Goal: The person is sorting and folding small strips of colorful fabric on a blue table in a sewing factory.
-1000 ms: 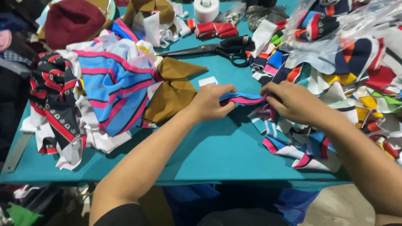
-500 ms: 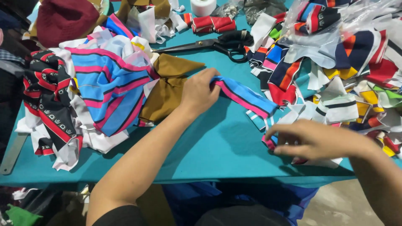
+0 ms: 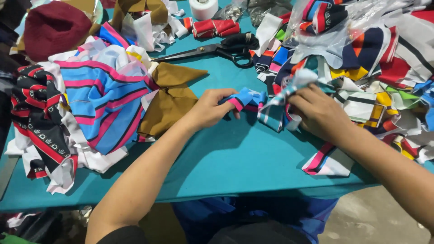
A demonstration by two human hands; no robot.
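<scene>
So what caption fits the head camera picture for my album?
Left hand and right hand bunch a blue-and-pink striped strip on a teal table.

A sewing workshop: heaped fabric scraps [image 3: 379,68] crowd a teal cutting table [image 3: 235,158]; black tailor's scissors [image 3: 217,49] lie there.

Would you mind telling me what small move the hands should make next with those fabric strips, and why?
Probably lay the blue and pink strip flat on the teal table. The left hand holds it bunched, and the right hand grips a striped scrap beside it, so neither lies smooth.
</scene>
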